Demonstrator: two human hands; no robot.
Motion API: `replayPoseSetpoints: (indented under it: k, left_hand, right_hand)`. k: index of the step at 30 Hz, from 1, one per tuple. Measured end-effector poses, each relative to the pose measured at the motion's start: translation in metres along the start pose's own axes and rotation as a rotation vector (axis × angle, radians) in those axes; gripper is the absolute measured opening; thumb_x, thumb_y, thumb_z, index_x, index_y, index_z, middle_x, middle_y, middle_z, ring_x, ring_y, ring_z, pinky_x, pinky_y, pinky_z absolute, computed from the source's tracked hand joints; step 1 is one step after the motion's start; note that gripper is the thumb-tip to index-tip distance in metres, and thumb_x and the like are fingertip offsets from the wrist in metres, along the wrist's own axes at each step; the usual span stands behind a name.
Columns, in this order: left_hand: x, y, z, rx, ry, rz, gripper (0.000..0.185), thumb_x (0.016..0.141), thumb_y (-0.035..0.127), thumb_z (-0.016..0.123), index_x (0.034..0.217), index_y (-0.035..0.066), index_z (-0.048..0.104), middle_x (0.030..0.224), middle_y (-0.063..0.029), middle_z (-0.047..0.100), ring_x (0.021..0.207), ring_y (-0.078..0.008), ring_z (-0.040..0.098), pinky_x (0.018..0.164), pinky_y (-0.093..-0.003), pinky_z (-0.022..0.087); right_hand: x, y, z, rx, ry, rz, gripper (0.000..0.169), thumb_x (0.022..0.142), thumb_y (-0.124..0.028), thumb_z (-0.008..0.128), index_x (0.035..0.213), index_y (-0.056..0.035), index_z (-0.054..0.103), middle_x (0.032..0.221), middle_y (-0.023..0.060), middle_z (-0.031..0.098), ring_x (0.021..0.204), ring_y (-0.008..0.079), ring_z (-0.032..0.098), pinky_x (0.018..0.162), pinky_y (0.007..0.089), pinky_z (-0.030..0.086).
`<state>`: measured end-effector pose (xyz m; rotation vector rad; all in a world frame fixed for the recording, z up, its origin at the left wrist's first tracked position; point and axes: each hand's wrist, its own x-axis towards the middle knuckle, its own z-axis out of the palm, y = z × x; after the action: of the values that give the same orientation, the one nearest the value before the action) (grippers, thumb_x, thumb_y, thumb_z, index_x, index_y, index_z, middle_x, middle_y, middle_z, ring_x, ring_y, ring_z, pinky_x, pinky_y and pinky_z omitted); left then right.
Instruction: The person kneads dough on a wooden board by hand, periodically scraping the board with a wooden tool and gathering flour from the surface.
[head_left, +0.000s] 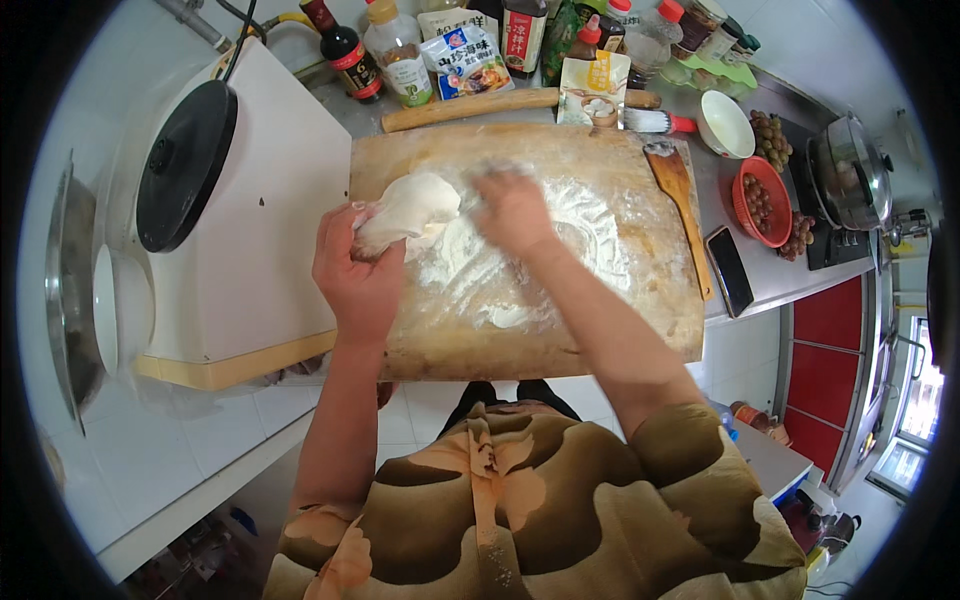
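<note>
A soft lump of pale dough (420, 201) hangs from my left hand (361, 270), whose fingers grip its near left end. The dough is over the left part of a wooden board (465, 364). White flour (480, 262) lies spread across the middle of the board. Over the flour, right of the dough, is my right hand (511, 206), blurred by motion; whether its fingers hold anything cannot be told.
Behind the board lie a wooden rolling pin (465, 109) and a brush (656, 121), with bottles and packets beyond. A wooden spatula (679, 195) rests on the board's right side. A phone (729, 271), a red basket (780, 217) of grapes and a bowl (726, 124) stand right.
</note>
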<state>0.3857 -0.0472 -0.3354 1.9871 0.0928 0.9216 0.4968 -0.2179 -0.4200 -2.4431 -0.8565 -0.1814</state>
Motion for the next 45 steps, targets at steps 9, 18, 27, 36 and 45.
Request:
replayPoseSetpoints:
  k: [9,18,27,36,45]
  left_hand:
    - [-0.015,0.0,0.001,0.004,-0.051,-0.039,0.041,0.064,-0.01,0.073,0.101,0.001,0.06,0.103,-0.0122,0.062,0.093,-0.0263,0.063,0.08,-0.0326,0.052]
    - [-0.03,0.029,0.033,0.029,-0.323,-0.063,0.035,0.068,-0.006,0.073,0.099,0.002,0.06,0.102,-0.0123,0.063,0.093,-0.0263,0.063,0.081,-0.0326,0.051]
    - [-0.064,0.029,0.086,-0.231,-0.513,-0.148,0.033,0.068,-0.003,0.07,0.099,0.003,0.062,0.099,-0.0139,0.063,0.091,-0.0357,0.062,0.077,-0.0387,0.051]
    - [-0.064,-0.002,0.09,0.06,-0.575,-0.341,0.051,0.074,0.007,0.076,0.121,0.003,0.057,0.122,-0.0188,0.059,0.105,-0.0341,0.061,0.084,-0.0384,0.051]
    - [-0.077,0.017,0.078,0.142,-0.598,0.148,0.034,0.068,-0.007,0.065,0.098,0.006,0.059,0.104,-0.0112,0.055,0.096,-0.0329,0.057,0.073,-0.0394,0.052]
  right_hand:
    - [-0.072,0.028,-0.056,0.126,-0.025,0.045,0.034,0.074,0.001,0.066,0.104,-0.0134,0.072,0.113,0.0077,0.069,0.105,0.026,0.065,0.088,0.0355,0.056]
    - [-0.081,0.026,-0.049,0.01,-0.151,-0.03,0.036,0.082,-0.004,0.061,0.118,-0.0081,0.065,0.133,0.0077,0.059,0.121,0.03,0.056,0.098,0.0388,0.048]
    - [-0.107,0.004,-0.135,0.668,-0.192,0.621,0.041,0.082,-0.006,0.071,0.121,-0.0059,0.061,0.089,0.0011,0.059,0.081,0.0071,0.052,0.073,0.0261,0.047]
    - [-0.082,0.022,-0.065,0.22,-0.218,0.619,0.046,0.076,-0.015,0.074,0.116,-0.0049,0.053,0.102,0.0206,0.065,0.095,0.0386,0.064,0.081,0.0447,0.051]
    - [-0.089,0.011,-0.137,0.38,-0.483,0.547,0.054,0.074,-0.02,0.076,0.121,-0.0055,0.055,0.104,0.0195,0.066,0.1,0.0361,0.064,0.085,0.0414,0.051]
